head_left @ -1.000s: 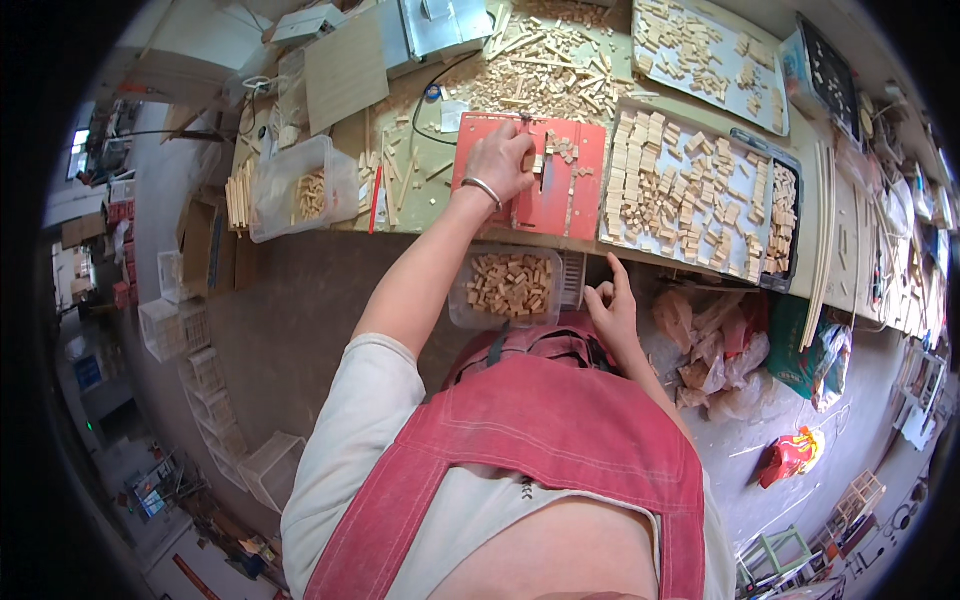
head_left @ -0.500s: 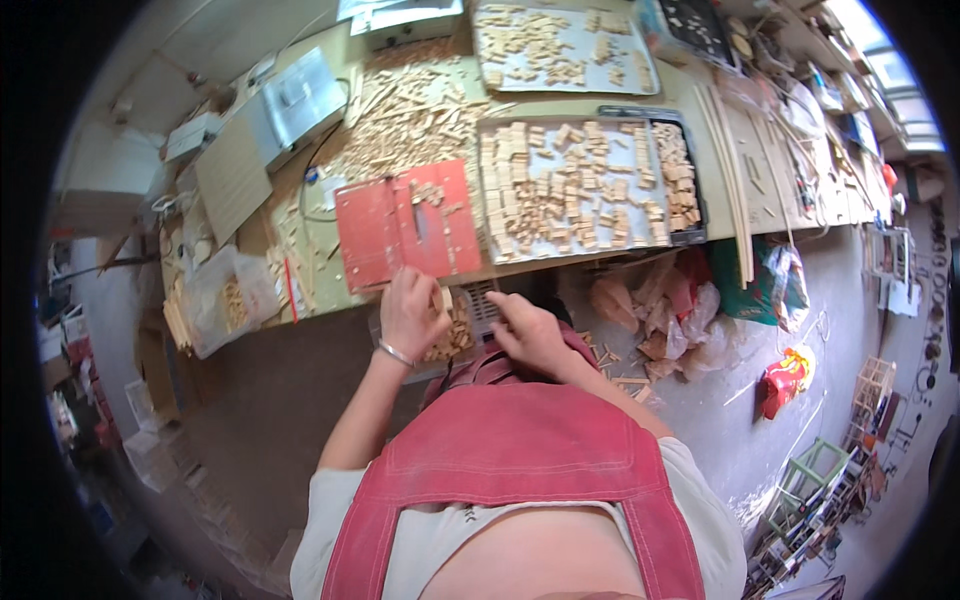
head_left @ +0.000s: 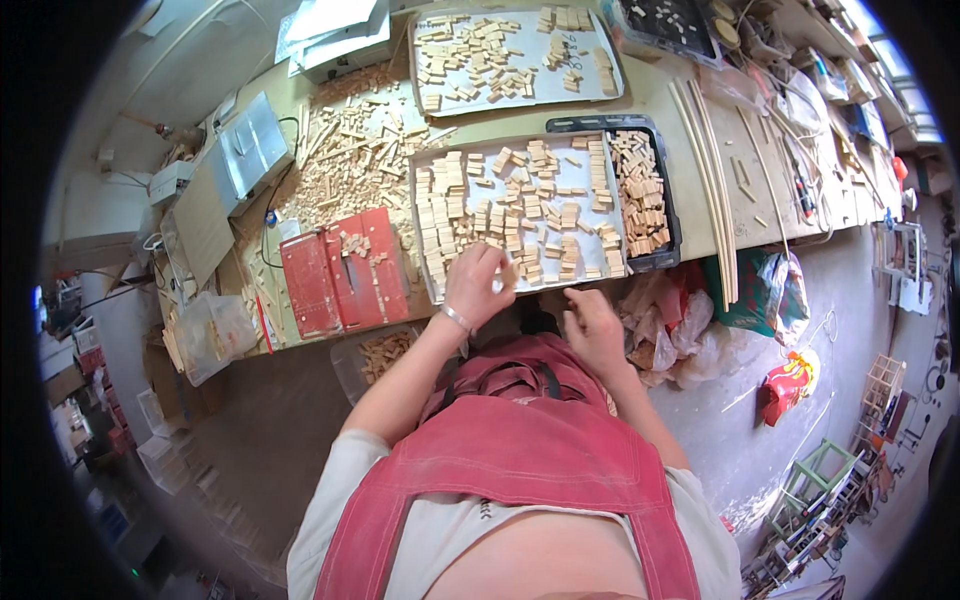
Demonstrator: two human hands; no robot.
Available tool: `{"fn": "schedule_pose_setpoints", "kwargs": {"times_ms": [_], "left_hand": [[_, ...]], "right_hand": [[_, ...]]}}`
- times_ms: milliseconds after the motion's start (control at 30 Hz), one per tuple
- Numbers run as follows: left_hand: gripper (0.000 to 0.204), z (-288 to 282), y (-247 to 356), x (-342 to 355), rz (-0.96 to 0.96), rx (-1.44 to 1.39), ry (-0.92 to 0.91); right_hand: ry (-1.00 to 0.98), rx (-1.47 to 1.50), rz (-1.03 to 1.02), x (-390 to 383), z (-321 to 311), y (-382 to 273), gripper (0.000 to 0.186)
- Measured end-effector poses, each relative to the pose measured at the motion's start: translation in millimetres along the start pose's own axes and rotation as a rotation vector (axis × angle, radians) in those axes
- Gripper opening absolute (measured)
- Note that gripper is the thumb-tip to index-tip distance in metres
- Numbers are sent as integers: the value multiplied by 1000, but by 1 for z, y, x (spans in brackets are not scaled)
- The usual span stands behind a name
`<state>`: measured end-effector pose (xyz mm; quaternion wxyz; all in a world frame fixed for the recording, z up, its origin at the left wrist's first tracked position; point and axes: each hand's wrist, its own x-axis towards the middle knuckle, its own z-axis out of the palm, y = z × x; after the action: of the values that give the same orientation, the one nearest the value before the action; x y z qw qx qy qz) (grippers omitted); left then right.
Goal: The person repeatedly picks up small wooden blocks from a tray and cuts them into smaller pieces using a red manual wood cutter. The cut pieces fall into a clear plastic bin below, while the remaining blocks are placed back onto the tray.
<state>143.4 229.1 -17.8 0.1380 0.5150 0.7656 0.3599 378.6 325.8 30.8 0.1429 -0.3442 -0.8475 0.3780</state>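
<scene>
My left hand (head_left: 476,287), with a metal band at its wrist, is at the front edge of a shallow white tray (head_left: 588,160). Its fingers are closed in a pinch; what they hold is too small to make out. Small wooden blocks (head_left: 440,200) lie in rows and clusters across the tray. To the right, my right hand (head_left: 597,330) is in front of the bench edge, half curled, thumb and forefinger apart, no thing visible in it. Left of the tray sits a red board (head_left: 310,285) with a slot and several small wood pieces on it.
Wood offcuts (head_left: 350,140) are heaped behind the red board. A second block tray (head_left: 590,95) lies further back, and a black crate (head_left: 640,195) of blocks stands at the right. Long wooden strips (head_left: 705,190) overhang the bench edge. Below is a clear bin (head_left: 345,365) with wood pieces.
Both hands have moved right, the left from the red board's front edge to the white tray. My view has shifted right, so the bench things appear further left.
</scene>
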Motion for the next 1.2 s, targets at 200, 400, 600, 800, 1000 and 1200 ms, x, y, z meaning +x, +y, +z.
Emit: {"fn": "schedule_pose_setpoints", "kwargs": {"times_ms": [200,400,600,800,1000,1200], "left_hand": [[28,82,-9,137,-70,82,-104],[28,138,-24,195,-111,176,-184],[33,141,-13,201,-105,257,-160],[43,114,19,163,-198,124,-86],[45,95,49,88,-231,-71,-33],[44,80,56,42,-338,-104,-41]], "right_hand": [[76,8,135,23,-59,69,30],[117,-38,98,86,-91,103,25],[129,-320,-204,192,-84,132,24],[-45,-520,-330,264,-56,142,21],[-218,-682,-351,280,-41,153,20],[-297,-696,-305,292,-43,157,33]]}}
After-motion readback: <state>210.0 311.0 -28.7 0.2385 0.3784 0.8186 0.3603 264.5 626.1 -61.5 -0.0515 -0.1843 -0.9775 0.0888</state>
